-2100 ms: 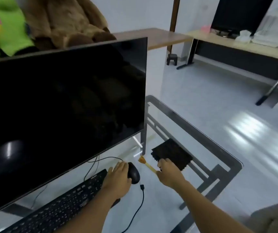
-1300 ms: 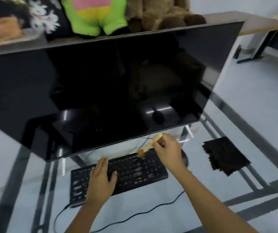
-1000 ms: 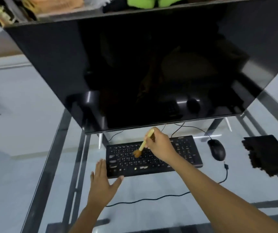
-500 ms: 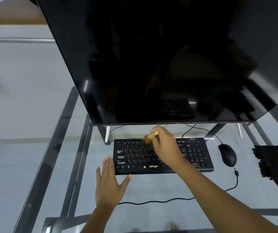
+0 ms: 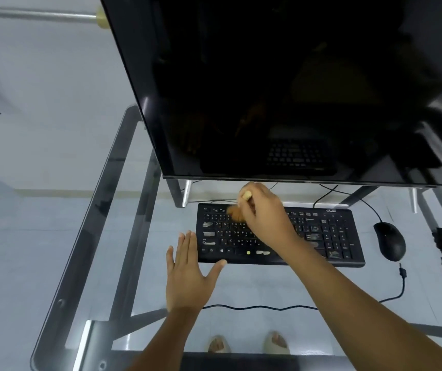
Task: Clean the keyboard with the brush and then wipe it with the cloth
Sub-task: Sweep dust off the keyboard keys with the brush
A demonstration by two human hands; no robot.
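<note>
right hand (image 5: 265,212) grips the brush (image 5: 237,211), bristles on the keyboard (image 5: 329,234) upper-left keys; left hand (image 5: 187,274) lies flat, fingers spread, on the glass tabletop (image 5: 54,236).

Lighting was dim, cool and even, bluish cast throughout, no hard shadows. The large black glossy monitor screen (image 5: 281,84) mirrored faint shapes of the keys and a hand. The clear glass tabletop with grey metal frame (image 5: 102,210) showed soft glare, one bright highlight on the frame at lower left. Motion blur smeared the tan bristles of the small brush (image 5: 237,212) and the right hand (image 5: 265,212). Wide-angle distortion bent straight lines near the edges. Overall soft, compression mush on the black keyboard (image 5: 321,236) legends.
</note>
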